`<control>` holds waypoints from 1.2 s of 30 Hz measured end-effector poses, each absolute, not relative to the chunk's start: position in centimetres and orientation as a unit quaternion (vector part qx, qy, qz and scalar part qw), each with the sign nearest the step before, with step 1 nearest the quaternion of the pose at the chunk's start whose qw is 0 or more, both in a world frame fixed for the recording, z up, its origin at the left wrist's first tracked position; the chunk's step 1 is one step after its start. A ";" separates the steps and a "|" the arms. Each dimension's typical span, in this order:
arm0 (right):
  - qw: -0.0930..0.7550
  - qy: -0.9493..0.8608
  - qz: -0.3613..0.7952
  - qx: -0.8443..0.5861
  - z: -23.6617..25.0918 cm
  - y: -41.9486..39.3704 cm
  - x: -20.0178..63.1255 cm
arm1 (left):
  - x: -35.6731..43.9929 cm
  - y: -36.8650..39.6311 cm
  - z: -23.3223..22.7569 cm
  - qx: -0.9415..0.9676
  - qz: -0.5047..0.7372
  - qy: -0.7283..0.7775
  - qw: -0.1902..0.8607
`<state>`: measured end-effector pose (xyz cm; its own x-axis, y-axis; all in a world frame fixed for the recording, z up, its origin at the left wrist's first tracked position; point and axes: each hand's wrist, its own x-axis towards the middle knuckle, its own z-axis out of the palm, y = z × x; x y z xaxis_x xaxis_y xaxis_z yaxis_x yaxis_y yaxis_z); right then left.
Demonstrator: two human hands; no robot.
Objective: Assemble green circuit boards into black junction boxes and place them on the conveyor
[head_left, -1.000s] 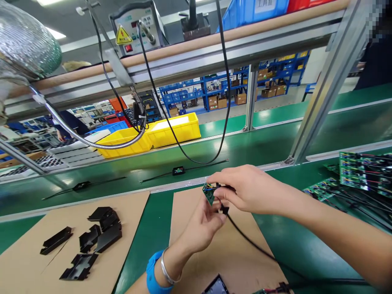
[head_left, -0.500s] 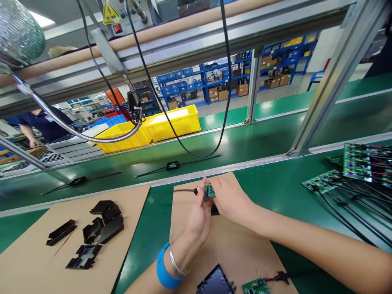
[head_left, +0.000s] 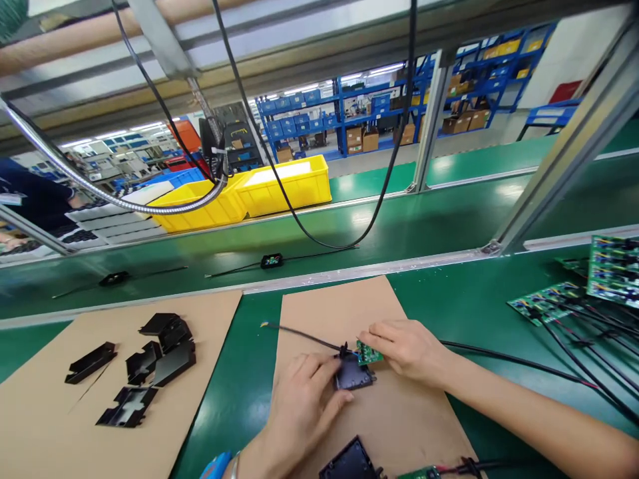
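My right hand (head_left: pixel 412 352) pinches a small green circuit board (head_left: pixel 368 353) over the far edge of a shallow black plastic case (head_left: pixel 353 374). My left hand (head_left: pixel 307 392) grips the left side of this case, its thumb along the near side. A black cable (head_left: pixel 307 334) with bared coloured wire ends runs left from near the board. Another black cable (head_left: pixel 509 356) stretches right from behind my right hand. The case lies on a brown cardboard sheet (head_left: pixel 344 303). At the bottom edge are a second black case (head_left: pixel 349 460) and a partly visible circuit board (head_left: pixel 422 473).
Several black plastic covers (head_left: pixel 174 362) lie on another cardboard sheet (head_left: pixel 200 313) at left. Circuit boards with cables (head_left: pixel 546 299) are piled at right. Beyond the metal rail stand yellow bins (head_left: pixel 284 189). A black cable (head_left: pixel 319 241) hangs in front. A person (head_left: pixel 30 196) is at far left.
My hands have moved down and apart from their raised grasp around the board. The black case now shows under the board, with my left hand on it. The camera view has shifted.
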<state>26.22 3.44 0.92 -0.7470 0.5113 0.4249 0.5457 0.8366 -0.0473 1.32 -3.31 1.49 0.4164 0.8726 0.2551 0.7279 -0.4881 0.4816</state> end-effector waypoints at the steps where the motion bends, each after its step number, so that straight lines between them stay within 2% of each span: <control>1: 0.238 -0.936 -0.061 -0.251 0.6 3.2 26.1 | 1.4 -3.8 2.3 0.835 0.253 0.473 0.126; 3: 0.278 -0.936 -0.080 -0.198 0.7 2.9 25.7 | 1.8 -3.8 3.9 0.827 0.283 0.467 0.131; 6: 0.338 -0.921 -0.051 -0.186 1.8 2.5 24.9 | 2.6 -2.2 5.5 0.789 0.248 0.492 0.272; 9: 0.335 -0.888 0.125 -0.289 3.3 2.2 24.7 | 3.2 -0.7 5.6 0.732 0.210 0.528 0.375; 11: 0.281 -0.854 0.256 -0.356 4.1 2.0 24.6 | 3.6 -0.4 5.4 0.726 0.210 0.552 0.353; 12: 0.256 -0.843 0.286 -0.377 4.4 1.8 24.5 | 3.7 -0.5 5.3 0.730 0.207 0.559 0.335; 14: 0.221 -0.854 0.255 -0.397 5.0 1.5 23.8 | 4.0 -0.6 5.3 0.739 0.200 0.562 0.314; 16: 0.179 -0.893 0.154 -0.383 5.4 1.1 22.9 | 4.3 -0.6 5.5 0.743 0.193 0.557 0.317; 18: 0.113 -0.929 0.069 -0.346 5.9 0.9 22.0 | 4.2 -0.3 5.9 0.743 0.173 0.550 0.339; 20: 0.058 -0.947 0.033 -0.314 6.3 1.0 21.6 | 3.9 0.1 6.1 0.740 0.144 0.545 0.367; 24: 0.042 -0.957 0.040 -0.284 6.0 1.8 22.2 | 2.7 0.5 5.9 0.727 0.123 0.544 0.400; 30: 0.028 -0.955 0.057 -0.289 3.9 3.2 22.8 | 2.2 -1.6 3.5 0.795 0.113 0.527 0.280; 36: 0.020 -0.957 0.098 -0.274 2.9 3.8 22.5 | 1.8 -2.0 2.0 0.788 0.146 0.535 0.267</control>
